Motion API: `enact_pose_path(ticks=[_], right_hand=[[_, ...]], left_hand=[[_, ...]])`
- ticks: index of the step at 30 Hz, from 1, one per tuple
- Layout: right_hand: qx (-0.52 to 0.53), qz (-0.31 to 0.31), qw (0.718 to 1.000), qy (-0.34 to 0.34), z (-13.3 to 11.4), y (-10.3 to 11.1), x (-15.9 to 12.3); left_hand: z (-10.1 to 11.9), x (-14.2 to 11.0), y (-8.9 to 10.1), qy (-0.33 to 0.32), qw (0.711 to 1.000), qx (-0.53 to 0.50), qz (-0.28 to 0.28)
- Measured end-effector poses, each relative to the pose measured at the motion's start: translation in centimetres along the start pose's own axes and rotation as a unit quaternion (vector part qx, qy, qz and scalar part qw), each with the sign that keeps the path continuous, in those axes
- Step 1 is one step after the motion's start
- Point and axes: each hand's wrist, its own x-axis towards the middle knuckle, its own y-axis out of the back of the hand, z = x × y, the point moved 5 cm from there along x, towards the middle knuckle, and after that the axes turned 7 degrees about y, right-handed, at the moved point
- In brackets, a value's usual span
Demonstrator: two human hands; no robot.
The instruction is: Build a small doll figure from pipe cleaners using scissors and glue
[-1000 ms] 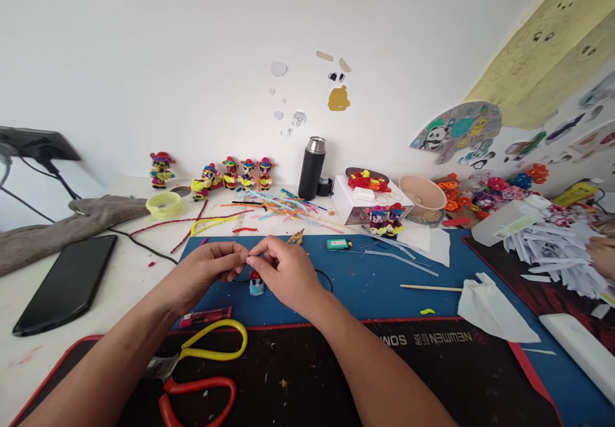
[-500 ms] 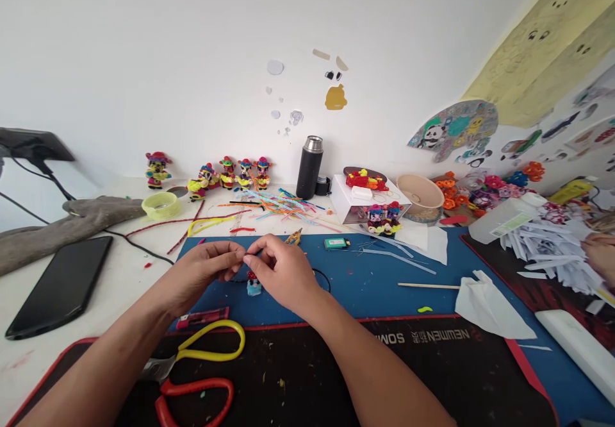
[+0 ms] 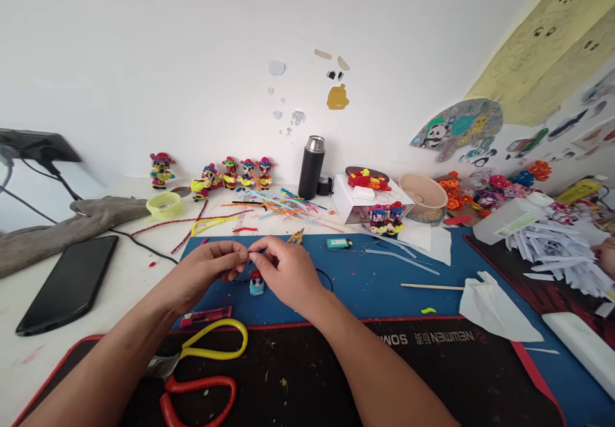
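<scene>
Above the blue mat [image 3: 379, 286], my left hand [image 3: 218, 261] and my right hand [image 3: 283, 270] meet fingertip to fingertip. Both are closed in a pinch, thumbs against forefingers. Whatever lies between the tips is tiny, reddish and too small to name. Just below the fingers, a small light-blue and red fuzzy figure piece [image 3: 256, 284] rests on the mat. Scissors [image 3: 211, 350] with one yellow and one red handle lie under and beside my left forearm. A pink cutter-like tool [image 3: 206, 316] is close to my left wrist.
Several fuzzy figures [image 3: 247, 174] stand along the wall, near scattered pipe cleaners [image 3: 288, 204]. A black flask [image 3: 311, 167] stands beside a white box [image 3: 348, 202]. On the left lies a phone [image 3: 67, 286]. To the right are a stick [image 3: 430, 286], tissue [image 3: 497, 308] and paper strips [image 3: 552, 251].
The whole view has shifted slightly, so things appear a little further right. My hands keep the same pinch, fingertips still together.
</scene>
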Motion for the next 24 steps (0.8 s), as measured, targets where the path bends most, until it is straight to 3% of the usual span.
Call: enact_pose_path(ticks=[11,24], right_hand=[[0.039,0.021,0.999,-0.014,0.45,0.0,-0.04],[0.024,0.015,1.0,-0.006,-0.11,0.06,-0.01]], left_hand=[[0.16,-0.09,0.19,-0.021,1.0,-0.019,0.014],[0.17,0.14,0.04,-0.03,0.999,0.034,0.003]])
